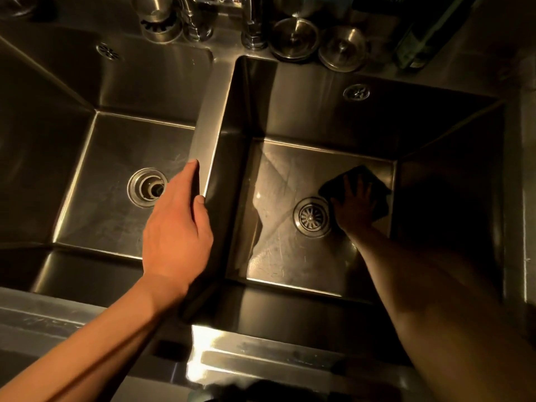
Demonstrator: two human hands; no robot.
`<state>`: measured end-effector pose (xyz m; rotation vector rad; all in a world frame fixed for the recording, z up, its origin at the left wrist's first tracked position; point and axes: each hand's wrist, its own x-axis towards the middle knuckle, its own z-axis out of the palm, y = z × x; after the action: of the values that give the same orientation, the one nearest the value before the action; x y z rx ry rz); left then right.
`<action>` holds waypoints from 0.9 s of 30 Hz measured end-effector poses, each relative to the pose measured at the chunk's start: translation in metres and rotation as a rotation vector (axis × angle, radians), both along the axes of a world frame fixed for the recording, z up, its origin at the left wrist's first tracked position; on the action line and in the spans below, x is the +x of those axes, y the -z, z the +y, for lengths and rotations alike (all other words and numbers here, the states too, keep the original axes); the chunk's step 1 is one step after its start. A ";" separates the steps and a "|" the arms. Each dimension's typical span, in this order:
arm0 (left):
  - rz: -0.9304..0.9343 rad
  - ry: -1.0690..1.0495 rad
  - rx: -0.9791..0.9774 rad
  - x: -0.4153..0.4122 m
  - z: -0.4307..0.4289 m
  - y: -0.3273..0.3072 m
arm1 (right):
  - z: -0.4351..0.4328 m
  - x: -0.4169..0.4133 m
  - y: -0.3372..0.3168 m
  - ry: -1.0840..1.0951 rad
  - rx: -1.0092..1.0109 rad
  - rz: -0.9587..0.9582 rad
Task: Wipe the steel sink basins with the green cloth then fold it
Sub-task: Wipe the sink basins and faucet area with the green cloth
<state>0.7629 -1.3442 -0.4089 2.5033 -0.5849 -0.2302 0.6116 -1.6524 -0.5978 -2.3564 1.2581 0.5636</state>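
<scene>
1. The right hand [355, 203] covers most of the cloth [374, 181]; in the shadow its colour cannot be told.
2. The faucet base [253, 27] and a dark bottle [417, 39] are cut off by the top edge.
3. The left hand [177, 224] hides part of the divider [203, 134].

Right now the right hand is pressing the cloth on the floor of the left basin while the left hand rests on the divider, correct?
Not quite. The head view shows the right hand pressing the cloth in the right basin, beside its drain. The left hand does rest on the divider.
</scene>
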 end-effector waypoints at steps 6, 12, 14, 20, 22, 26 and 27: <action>0.012 -0.013 0.001 0.000 0.001 0.001 | 0.051 0.071 0.003 -0.043 -0.015 -0.056; 0.007 -0.008 0.010 0.001 0.000 0.003 | 0.125 0.094 0.008 -0.544 0.037 -0.074; 0.007 -0.005 0.009 0.000 0.000 0.002 | 0.150 0.083 0.014 -0.693 0.031 -0.021; 0.018 -0.012 0.008 0.002 0.001 0.003 | 0.168 0.015 0.029 -1.154 0.081 -0.032; 0.023 -0.011 0.006 0.001 0.001 0.002 | 0.159 -0.009 0.032 -1.222 0.106 -0.084; 0.024 -0.016 0.005 0.000 0.000 0.001 | 0.151 -0.027 0.033 -1.264 0.095 -0.112; 0.024 -0.015 0.005 0.000 0.000 0.001 | 0.148 -0.026 0.032 -1.271 0.101 -0.113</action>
<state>0.7625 -1.3444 -0.4094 2.5059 -0.5570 -0.2558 0.5856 -1.5044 -0.6300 -2.7848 -0.4693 0.7653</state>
